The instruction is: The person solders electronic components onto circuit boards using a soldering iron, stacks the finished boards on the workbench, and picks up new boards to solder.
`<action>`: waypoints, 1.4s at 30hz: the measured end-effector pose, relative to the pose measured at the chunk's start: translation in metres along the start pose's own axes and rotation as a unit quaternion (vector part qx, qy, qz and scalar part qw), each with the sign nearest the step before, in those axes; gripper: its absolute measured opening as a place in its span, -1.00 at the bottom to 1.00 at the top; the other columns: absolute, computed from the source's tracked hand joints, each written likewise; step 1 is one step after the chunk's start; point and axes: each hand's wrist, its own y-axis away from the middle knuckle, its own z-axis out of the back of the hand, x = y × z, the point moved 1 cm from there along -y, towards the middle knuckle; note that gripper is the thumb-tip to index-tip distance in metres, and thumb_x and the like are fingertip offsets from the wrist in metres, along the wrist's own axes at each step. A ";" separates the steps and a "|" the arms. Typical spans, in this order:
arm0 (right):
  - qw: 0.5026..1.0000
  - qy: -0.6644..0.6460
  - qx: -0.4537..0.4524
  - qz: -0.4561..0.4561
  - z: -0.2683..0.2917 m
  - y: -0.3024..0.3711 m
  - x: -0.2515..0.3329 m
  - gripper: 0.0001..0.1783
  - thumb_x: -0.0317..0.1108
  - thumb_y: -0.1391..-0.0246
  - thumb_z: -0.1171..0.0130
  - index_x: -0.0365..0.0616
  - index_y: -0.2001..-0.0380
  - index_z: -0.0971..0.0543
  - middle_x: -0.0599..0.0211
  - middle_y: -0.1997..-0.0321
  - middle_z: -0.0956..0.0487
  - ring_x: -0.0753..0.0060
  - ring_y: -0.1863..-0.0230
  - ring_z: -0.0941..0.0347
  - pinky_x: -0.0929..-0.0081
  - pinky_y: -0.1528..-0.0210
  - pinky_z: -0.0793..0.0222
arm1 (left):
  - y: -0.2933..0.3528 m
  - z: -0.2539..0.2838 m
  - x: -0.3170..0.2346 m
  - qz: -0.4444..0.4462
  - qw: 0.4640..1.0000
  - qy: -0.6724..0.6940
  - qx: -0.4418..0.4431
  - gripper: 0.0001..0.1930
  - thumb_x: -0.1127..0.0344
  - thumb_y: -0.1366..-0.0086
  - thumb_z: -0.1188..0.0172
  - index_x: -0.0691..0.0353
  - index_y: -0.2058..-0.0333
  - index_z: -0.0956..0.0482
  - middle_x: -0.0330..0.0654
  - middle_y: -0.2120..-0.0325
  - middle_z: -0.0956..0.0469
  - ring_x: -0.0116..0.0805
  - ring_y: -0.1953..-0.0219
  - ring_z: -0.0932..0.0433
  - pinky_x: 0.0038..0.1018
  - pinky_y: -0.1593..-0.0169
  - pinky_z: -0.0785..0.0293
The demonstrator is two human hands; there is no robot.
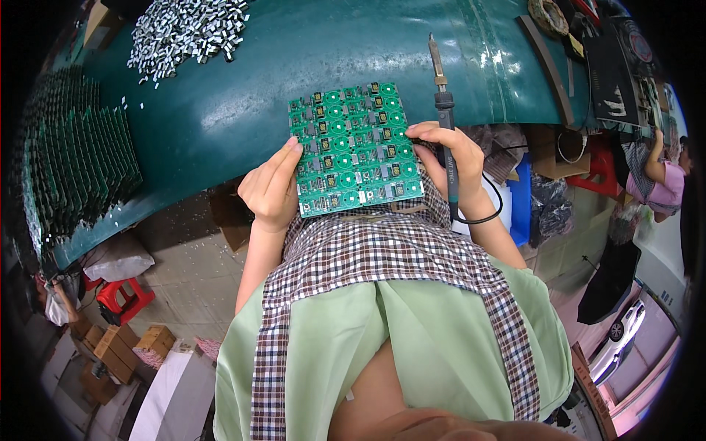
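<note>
A green circuit board panel (354, 151), made up of repeated small boards with dark and grey parts, is held near the table's front edge. My left hand (271, 187) grips its left side, fingers closed at the edge. At the right edge, my right hand (460, 158) pinches the panel with thumb and fingertips. That same hand also holds a soldering iron (446, 121), its metal tip pointing away from me and its black cord looping down by my wrist.
Many circuit board panels (81, 151) stand in rows at the table's left. A heap of small silvery parts (187, 33) lies on the green table (257, 81). A dark bar (546, 70) rests at the right. Another person (654, 173) is at the far right.
</note>
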 end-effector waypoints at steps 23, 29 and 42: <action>0.982 0.037 -0.047 -0.178 -0.015 -0.072 -0.027 -0.75 -0.56 0.06 -0.28 -0.20 0.29 -0.47 0.22 0.46 -0.60 0.47 0.42 -0.59 0.57 0.39 -0.47 | -0.092 -0.012 0.038 0.386 0.845 0.110 0.353 -0.82 0.40 -0.13 -0.29 0.39 0.49 -0.51 -0.35 0.76 -0.36 -0.62 0.66 -0.18 -0.55 0.58 -0.13; 0.986 0.121 -0.037 -0.109 -0.015 -0.070 -0.025 -0.77 -0.57 0.12 -0.31 -0.17 0.35 -0.51 0.27 0.51 -0.58 0.37 0.48 -0.57 0.55 0.45 -0.43 | -0.081 -0.007 0.046 0.351 0.900 0.113 0.233 -0.75 0.32 -0.16 -0.27 0.37 0.29 -0.49 -0.33 0.59 -0.40 -0.62 0.56 -0.26 -0.60 0.50 -0.17; 0.967 -0.053 -0.172 -0.180 0.011 -0.060 -0.008 -0.08 0.43 -0.06 0.11 -0.30 -0.05 -0.39 0.23 0.41 -0.54 0.50 0.38 -0.48 0.56 0.38 -0.37 | -0.137 -0.016 0.012 0.133 0.985 -0.038 0.103 -0.80 0.49 -0.23 -0.06 0.13 0.18 -0.52 -0.23 0.46 -0.52 -0.24 0.40 -0.52 -0.34 0.36 -0.43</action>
